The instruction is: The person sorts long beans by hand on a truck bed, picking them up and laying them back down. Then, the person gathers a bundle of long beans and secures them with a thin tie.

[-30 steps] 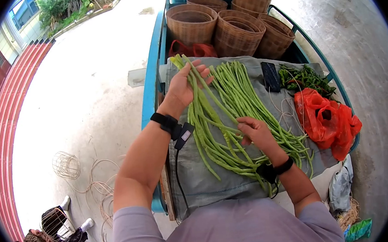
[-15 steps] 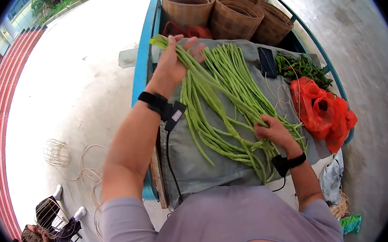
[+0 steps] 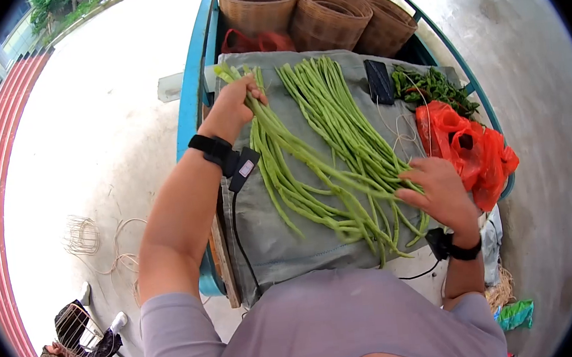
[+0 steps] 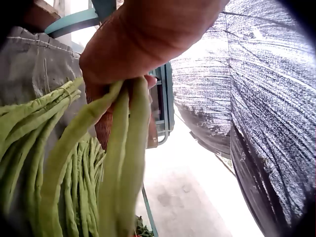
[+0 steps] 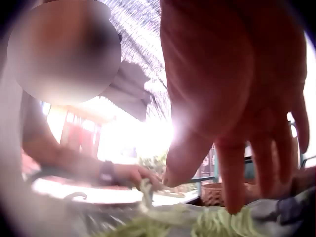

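My left hand (image 3: 233, 105) grips several long green beans (image 3: 301, 151) near their upper ends, and in the left wrist view the beans (image 4: 132, 153) hang down from under its curled fingers. They slant across the grey cloth toward the lower right. My right hand (image 3: 445, 192) is spread with its fingers straight, close over the lower bean tips; in the right wrist view nothing is between its fingers (image 5: 231, 173). Other loose beans lie beneath the held ones. Right of these, a thicker pile of long beans (image 3: 334, 109) lies lengthwise, its upper ends roughly level.
The grey cloth (image 3: 266, 265) covers a blue cart bed. A black phone (image 3: 379, 82), green peppers (image 3: 431, 89) and a red plastic bag (image 3: 461, 153) lie at the right. Woven baskets (image 3: 330, 21) stand behind. At lower left a person (image 3: 77, 353) sits holding a wire-like frame.
My right hand has moved down and right along the held beans, pinching them half a second ago, and is now opened out. My left fingers have gone from spread to curled round the beans.
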### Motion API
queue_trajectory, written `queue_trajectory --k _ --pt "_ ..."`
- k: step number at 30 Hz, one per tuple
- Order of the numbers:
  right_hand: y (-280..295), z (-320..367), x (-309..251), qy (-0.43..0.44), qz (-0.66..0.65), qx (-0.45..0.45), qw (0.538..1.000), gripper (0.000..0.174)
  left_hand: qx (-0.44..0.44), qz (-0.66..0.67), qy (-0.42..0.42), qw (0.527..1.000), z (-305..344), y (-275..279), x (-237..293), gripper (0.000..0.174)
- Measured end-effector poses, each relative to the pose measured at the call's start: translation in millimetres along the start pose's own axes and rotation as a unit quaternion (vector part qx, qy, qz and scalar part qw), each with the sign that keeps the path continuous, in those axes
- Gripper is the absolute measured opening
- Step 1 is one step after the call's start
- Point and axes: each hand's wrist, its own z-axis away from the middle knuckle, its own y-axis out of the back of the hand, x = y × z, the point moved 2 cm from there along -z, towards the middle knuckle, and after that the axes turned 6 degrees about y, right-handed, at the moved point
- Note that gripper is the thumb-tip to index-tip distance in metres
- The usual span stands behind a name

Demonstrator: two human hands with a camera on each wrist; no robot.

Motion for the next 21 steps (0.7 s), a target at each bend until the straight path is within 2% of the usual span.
queue_trajectory --k 1,4,6,8,10,13,16,19,21 --pt "-8 -10 1 -0.025 0.001 0.027 0.999 0.033 0.004 0.000 0.005 1.000 -1 0 -1 0.015" --pt "-36 -47 5 -0.124 -0.135 0.005 0.983 0.029 -0.006 -0.042 -0.011 0.999 -7 5 -3 0.017" --pt "-68 -79 8 -0.124 -0.214 0.040 0.968 0.027 0.023 -0.075 -0.011 0.997 5 -2 -10 0.017" --pt "-114 -111 12 -0.073 -0.159 0.062 0.983 0.032 0.015 -0.102 -0.019 0.994 7 -4 -11 0.018" --pt "-154 -145 12 -0.132 -0.120 -0.004 0.984 0.040 -0.018 -0.121 -0.030 0.992 10 -5 -12 0.018" --pt "-195 -177 13 -0.225 -0.095 -0.030 0.969 0.043 -0.014 -0.131 -0.022 0.991 9 -2 -15 0.019" --pt "-212 -189 15 -0.242 -0.073 -0.046 0.966 0.036 -0.004 -0.142 -0.014 0.990 9 -3 -11 0.022" --pt "-222 -192 20 -0.221 -0.076 -0.080 0.969 0.030 -0.001 -0.151 -0.012 0.988 9 -3 -10 0.024" --pt "-201 -191 17 -0.235 -0.110 -0.009 0.966 0.027 0.005 -0.157 -0.006 0.988 9 -2 -10 0.027"
